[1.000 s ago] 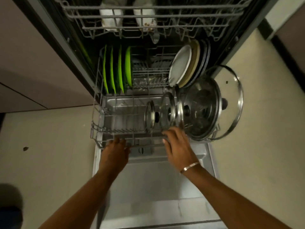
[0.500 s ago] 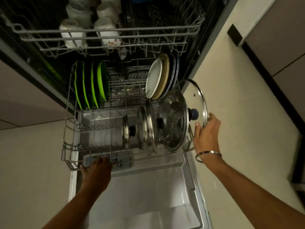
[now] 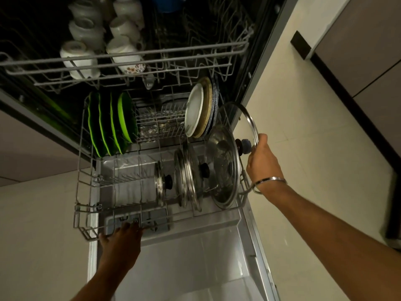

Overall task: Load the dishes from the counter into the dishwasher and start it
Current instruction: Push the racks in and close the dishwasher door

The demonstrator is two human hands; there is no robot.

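The dishwasher's lower rack (image 3: 80, 170) is pulled out over the open door (image 3: 195, 253). My left hand (image 3: 120, 244) grips the rack's front rail. My right hand (image 3: 261, 158) holds the rim of a large glass lid (image 3: 247, 118) that stands at the rack's right edge. To its left stand a big steel lid (image 3: 223, 170) and smaller lids (image 3: 186, 177). Green plates (image 3: 112, 124) stand at the back left, pale plates (image 3: 196, 114) at the back right. White cups (image 3: 82, 59) sit upside down in the upper rack (image 3: 195, 51).
A cutlery basket (image 3: 158, 124) sits between the plate rows. Beige cabinet fronts (image 3: 32, 148) flank the dishwasher on the left, more cabinets (image 3: 358, 51) on the right. Tiled floor (image 3: 303, 127) lies on both sides of the door.
My right hand went from the rack's front rail to the glass lid's rim and has slid up along it. My left hand stays on the rail. The view tilted upward.
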